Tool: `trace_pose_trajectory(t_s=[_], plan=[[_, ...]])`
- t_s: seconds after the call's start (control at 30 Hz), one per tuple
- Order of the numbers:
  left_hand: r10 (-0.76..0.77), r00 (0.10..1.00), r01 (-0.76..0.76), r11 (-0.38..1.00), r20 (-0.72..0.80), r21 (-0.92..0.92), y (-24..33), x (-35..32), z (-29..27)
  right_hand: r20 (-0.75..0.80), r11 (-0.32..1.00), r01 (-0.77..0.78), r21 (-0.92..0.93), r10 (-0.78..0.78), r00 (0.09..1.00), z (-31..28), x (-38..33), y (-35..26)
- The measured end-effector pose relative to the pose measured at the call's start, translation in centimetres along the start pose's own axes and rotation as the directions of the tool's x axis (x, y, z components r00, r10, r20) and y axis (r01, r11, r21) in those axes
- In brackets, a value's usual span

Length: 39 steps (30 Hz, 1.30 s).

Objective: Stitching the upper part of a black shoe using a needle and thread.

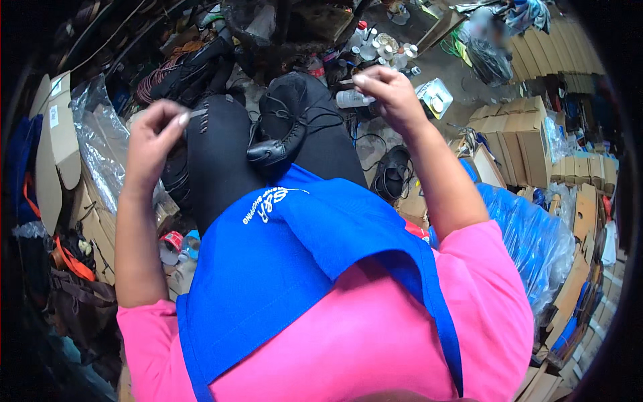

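My left hand (154, 139) is raised beside my left knee, thumb and fingers pinched on a thin pale strip (197, 113). Over to the right, my right hand (395, 100) pinches a short, thin light-brown piece (346, 82) in the air. What exactly these two pieces are is too small to tell. A black lace-up shoe (276, 144) rests on my lap between the hands, its laces loose over my right thigh. Neither hand touches the shoe. A blue apron (268, 275) covers my front below it.
Several small bottles (385, 47) stand on the floor ahead, near a white container (435, 97). Another black shoe (393, 173) is on the right. Folded cardboard (512, 134) and a blue plastic-wrapped bundle (526, 231) lie farther right. Flat cardboard (60, 134) and clear plastic (100, 130) are at left.
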State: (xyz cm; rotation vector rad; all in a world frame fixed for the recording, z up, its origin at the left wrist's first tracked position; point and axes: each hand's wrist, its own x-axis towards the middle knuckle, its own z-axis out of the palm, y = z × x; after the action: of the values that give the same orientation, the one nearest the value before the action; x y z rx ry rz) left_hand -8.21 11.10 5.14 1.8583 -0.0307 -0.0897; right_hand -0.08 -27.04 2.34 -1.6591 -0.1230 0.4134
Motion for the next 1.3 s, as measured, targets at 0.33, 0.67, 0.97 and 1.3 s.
trace_pose_trajectory(t_s=[0.33,0.67,0.97,1.3], plan=[[0.109,0.933,-0.267,0.849,0.343,0.456,1.8,-0.4,5.7,0.493,0.709,0.457,-0.538,-0.175,0.852,5.3,-1.6,-0.9],[0.340,0.763,0.533,0.149,-0.549,0.833,-4.8,-15.3,-37.0,-0.471,0.481,-0.397,-0.782,-0.037,0.882,-24.1,-12.8,10.0],[0.308,0.947,-0.291,0.690,0.095,0.662,2.6,0.3,2.2,0.180,0.668,0.123,-0.733,0.016,0.984,-5.6,-4.6,3.9],[-0.061,0.826,-0.262,0.838,0.560,0.478,1.1,8.7,11.7,0.326,0.814,0.308,-0.492,-0.156,0.932,3.0,1.6,0.7]])
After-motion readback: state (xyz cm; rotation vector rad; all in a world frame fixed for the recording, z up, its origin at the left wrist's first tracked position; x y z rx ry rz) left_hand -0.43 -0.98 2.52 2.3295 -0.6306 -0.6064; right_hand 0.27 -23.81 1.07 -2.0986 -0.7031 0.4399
